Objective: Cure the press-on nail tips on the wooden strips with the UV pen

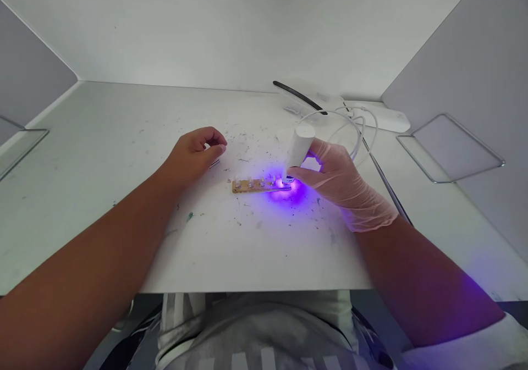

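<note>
My right hand (336, 175), in a thin translucent glove, grips a white cylindrical UV lamp (301, 144) between thumb and fingers. The lamp stands upright, its lower end over the right end of a narrow tan strip (241, 189). Bright violet light spreads from there onto the table. Several small clear pieces (250, 182) sit in a row on the strip. To the left, my bare left hand (200, 149) rests with its fingers curled and thumb near the index fingertip; what it holds, if anything, cannot be made out. A small metal piece (214, 163) shows just below its thumb.
White cables (365, 122) loop behind the lamp, near a white elongated device (381, 117). A black curved bar (300, 97) lies at the back. Wire frames (451, 147) stand at both sides. Dark specks and a green bit (190, 216) dot the white table (231, 249).
</note>
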